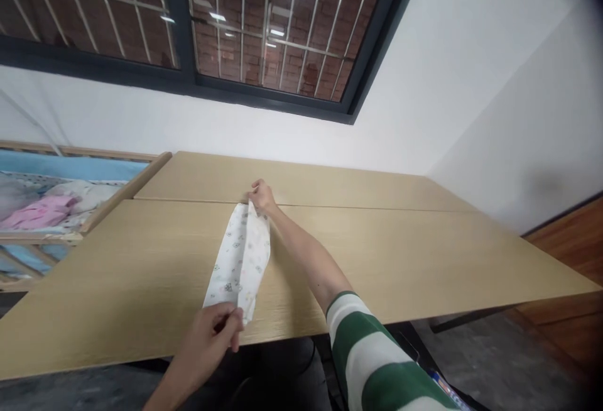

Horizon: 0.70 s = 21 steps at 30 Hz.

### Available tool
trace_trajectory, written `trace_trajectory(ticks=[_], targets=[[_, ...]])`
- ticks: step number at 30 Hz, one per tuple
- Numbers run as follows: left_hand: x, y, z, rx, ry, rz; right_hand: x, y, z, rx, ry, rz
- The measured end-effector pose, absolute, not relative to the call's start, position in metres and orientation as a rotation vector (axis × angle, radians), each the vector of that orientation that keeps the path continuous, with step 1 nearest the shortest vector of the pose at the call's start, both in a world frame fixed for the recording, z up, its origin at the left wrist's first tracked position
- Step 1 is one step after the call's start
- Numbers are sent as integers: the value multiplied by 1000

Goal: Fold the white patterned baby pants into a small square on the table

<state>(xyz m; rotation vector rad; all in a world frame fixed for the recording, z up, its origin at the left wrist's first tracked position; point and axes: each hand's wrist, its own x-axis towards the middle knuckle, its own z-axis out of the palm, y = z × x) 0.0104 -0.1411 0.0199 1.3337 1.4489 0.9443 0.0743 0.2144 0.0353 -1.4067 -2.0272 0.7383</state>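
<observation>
A white cloth (234, 254) with a small scattered print lies lengthwise on the wooden table (377, 260), with a fold running along it. My left hand (207, 339) pinches its near end by the table's front edge. At the far end, my right hand (262, 197) grips the cloth's edge close to the seam between two table boards. The cloth's right side is raised a little off the table between the hands. What kind of cloth item it is I cannot tell.
A wooden crib (127, 194) stands against the table's left side, with a pink cloth (42, 212) and pale bedding inside. Behind the table is a white wall (211, 122) under a barred window (277, 34). A brown wooden panel (575, 254) is at the right.
</observation>
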Motion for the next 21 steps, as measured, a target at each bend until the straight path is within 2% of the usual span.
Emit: trace_trajectory(ticks=[7, 15, 17, 21], targets=[[-44, -161, -26, 1402, 1986, 750, 28, 193, 7, -1465, -2079, 676], [-42, -175, 1, 1558, 2461, 101, 21, 176, 24, -1393, -2181, 643], [-38, -183, 4, 1691, 2469, 140, 25, 153, 34, -1223, -2269, 628], [-16, -194, -19, 2179, 2311, 590, 47, 67, 39, -509, -2677, 694]])
